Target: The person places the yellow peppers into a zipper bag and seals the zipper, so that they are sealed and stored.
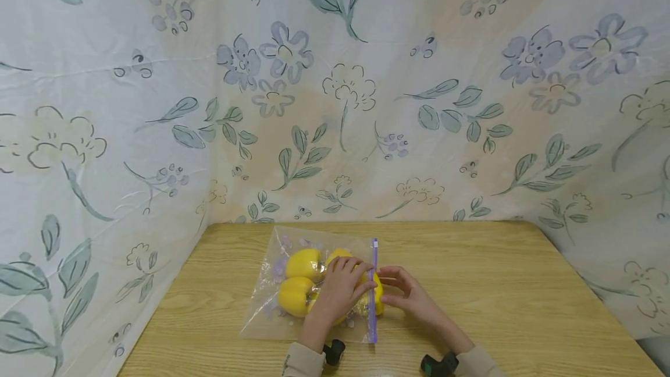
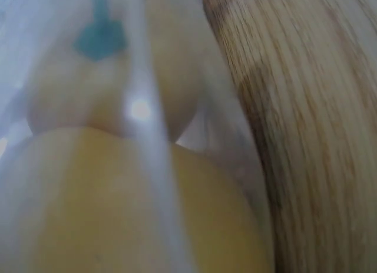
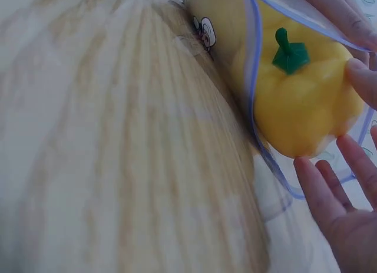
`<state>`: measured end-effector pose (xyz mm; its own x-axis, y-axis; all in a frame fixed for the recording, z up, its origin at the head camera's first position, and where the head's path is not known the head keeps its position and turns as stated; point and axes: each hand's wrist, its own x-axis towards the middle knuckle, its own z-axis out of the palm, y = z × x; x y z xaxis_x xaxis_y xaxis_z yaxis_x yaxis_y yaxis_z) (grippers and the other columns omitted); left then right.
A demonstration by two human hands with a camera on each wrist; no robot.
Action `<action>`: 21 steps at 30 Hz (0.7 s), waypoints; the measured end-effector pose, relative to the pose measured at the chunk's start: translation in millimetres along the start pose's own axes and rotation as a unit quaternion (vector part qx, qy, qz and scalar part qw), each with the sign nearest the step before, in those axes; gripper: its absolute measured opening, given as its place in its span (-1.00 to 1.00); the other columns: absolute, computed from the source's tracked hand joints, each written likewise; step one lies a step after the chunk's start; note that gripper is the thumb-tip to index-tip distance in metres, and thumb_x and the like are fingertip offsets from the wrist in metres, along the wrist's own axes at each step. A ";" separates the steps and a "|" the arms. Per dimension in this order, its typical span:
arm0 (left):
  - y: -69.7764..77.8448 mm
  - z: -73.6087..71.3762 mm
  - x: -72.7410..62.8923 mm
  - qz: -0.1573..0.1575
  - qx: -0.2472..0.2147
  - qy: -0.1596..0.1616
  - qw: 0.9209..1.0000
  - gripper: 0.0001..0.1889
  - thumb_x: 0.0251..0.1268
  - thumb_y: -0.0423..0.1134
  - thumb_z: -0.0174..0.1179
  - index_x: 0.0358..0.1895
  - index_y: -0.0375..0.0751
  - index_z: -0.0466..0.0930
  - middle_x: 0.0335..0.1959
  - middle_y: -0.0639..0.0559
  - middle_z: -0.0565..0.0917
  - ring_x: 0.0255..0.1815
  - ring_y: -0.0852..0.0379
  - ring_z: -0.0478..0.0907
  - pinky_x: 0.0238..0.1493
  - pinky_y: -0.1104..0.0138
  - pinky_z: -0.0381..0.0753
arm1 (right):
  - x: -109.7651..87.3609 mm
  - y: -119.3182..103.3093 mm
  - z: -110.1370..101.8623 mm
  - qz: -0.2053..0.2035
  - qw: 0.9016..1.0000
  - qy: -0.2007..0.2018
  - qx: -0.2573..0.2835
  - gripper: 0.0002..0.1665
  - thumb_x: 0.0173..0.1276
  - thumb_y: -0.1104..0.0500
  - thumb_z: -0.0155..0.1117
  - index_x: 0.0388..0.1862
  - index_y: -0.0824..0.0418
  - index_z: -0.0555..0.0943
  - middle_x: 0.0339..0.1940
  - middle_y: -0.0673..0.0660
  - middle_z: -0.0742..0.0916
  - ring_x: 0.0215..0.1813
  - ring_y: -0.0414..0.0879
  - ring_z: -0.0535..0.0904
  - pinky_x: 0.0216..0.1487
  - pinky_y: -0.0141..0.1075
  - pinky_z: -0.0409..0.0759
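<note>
A clear zip bag [image 1: 262,313] with a purple zip edge lies on the table, several yellow toy bell peppers [image 1: 295,295] inside. My left hand [image 1: 342,287] lies over the bag from above; its fingers grip the edge of the mouth, thumb at the opening. One yellow pepper [image 3: 300,102] with a green stem sits in the open mouth, partly out of it. My right hand [image 1: 410,295] is right of the mouth, its outstretched fingertips [image 3: 306,170] right at that pepper's surface. Up close, the left wrist view shows two peppers [image 2: 106,202] through the plastic.
The wooden table [image 1: 471,272] extends beyond the bag on both sides. Floral cloth [image 1: 345,121] hangs behind and along the sides. A black wrist camera [image 1: 335,352] is on the left wrist, another black camera [image 1: 439,364] on the right.
</note>
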<state>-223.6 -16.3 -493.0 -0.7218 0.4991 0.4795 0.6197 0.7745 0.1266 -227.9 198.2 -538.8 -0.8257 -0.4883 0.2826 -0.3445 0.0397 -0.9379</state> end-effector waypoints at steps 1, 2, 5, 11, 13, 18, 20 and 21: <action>-0.1 0.2 0.0 -0.001 -0.002 -0.001 1.000 -0.50 0.35 0.25 -0.25 0.14 0.13 0.46 0.05 0.14 0.49 0.12 0.08 0.36 0.25 0.04 0.26 | 0.2 -0.1 0.3 0.000 1.000 0.000 0.001 -0.33 0.28 0.29 0.22 0.31 0.32 0.19 0.26 0.35 0.37 0.23 0.35 0.31 0.06 -0.23 0.55; -0.2 0.4 0.0 -0.002 -0.006 -0.002 1.000 -0.50 0.35 0.25 -0.25 0.14 0.13 0.46 0.05 0.14 0.49 0.13 0.08 0.36 0.25 0.03 0.26 | 0.4 -0.5 0.8 0.006 1.000 0.001 0.004 -0.32 0.28 0.29 0.23 0.31 0.31 0.18 0.26 0.34 0.37 0.21 0.33 0.32 0.04 -0.24 0.56; -0.6 0.8 -0.1 -0.003 -0.005 -0.004 1.000 -0.50 0.35 0.24 -0.25 0.15 0.13 0.46 0.05 0.14 0.49 0.13 0.08 0.35 0.26 0.03 0.25 | 0.9 -1.5 2.3 0.012 1.000 0.003 0.011 -0.29 0.26 0.32 0.23 0.33 0.30 0.16 0.25 0.35 0.36 0.16 0.27 0.35 -0.01 -0.22 0.58; -0.4 0.6 -0.3 -0.005 0.002 -0.004 1.000 -0.53 0.34 0.24 -0.20 0.14 0.16 0.45 0.06 0.15 0.49 0.15 0.09 0.35 0.26 0.02 0.25 | 1.2 -4.0 8.2 0.007 1.000 0.007 0.009 -0.37 0.23 0.30 0.28 0.24 0.32 0.26 0.14 0.34 0.41 0.09 0.10 0.44 -0.06 -0.19 0.62; -0.3 0.4 -0.1 -0.004 0.000 -0.001 1.000 -0.53 0.33 0.24 -0.20 0.14 0.15 0.46 0.05 0.15 0.50 0.15 0.08 0.35 0.27 0.02 0.24 | 1.2 -3.9 10.2 -0.002 1.000 0.003 0.006 -0.43 0.23 0.29 0.28 0.18 0.33 0.31 0.10 0.32 0.44 0.08 0.06 0.46 -0.07 -0.19 0.62; -0.7 0.4 0.4 -0.002 -0.002 0.006 1.000 -0.52 0.33 0.24 -0.22 0.12 0.13 0.47 0.03 0.14 0.51 0.15 0.08 0.36 0.28 0.01 0.23 | 1.0 -2.4 12.4 -0.021 1.000 -0.012 0.007 -0.55 0.27 0.31 0.22 0.11 0.37 0.37 0.07 0.25 0.50 0.09 -0.01 0.50 -0.04 -0.18 0.61; -0.9 0.5 0.3 -0.001 -0.003 0.007 1.000 -0.52 0.34 0.24 -0.22 0.11 0.13 0.47 0.02 0.14 0.51 0.14 0.08 0.36 0.28 0.01 0.22 | 0.8 -1.9 12.4 -0.018 1.000 -0.015 0.005 -0.57 0.28 0.31 0.20 0.11 0.35 0.38 0.07 0.23 0.51 0.09 -0.06 0.50 -0.01 -0.20 0.60; -0.9 0.4 0.2 -0.001 -0.003 0.008 1.000 -0.52 0.34 0.24 -0.22 0.11 0.13 0.47 0.02 0.14 0.51 0.15 0.08 0.36 0.28 0.01 0.22 | 0.7 -1.5 12.4 -0.015 1.000 -0.014 0.000 -0.58 0.29 0.30 0.20 0.11 0.34 0.39 0.07 0.22 0.52 0.09 -0.10 0.50 0.00 -0.22 0.59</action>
<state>-224.4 -16.7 -493.3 -0.7177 0.4920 0.4928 0.6205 0.7731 0.1318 -222.4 186.9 -539.7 -0.8015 -0.5139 0.3056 -0.3694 0.0236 -0.9290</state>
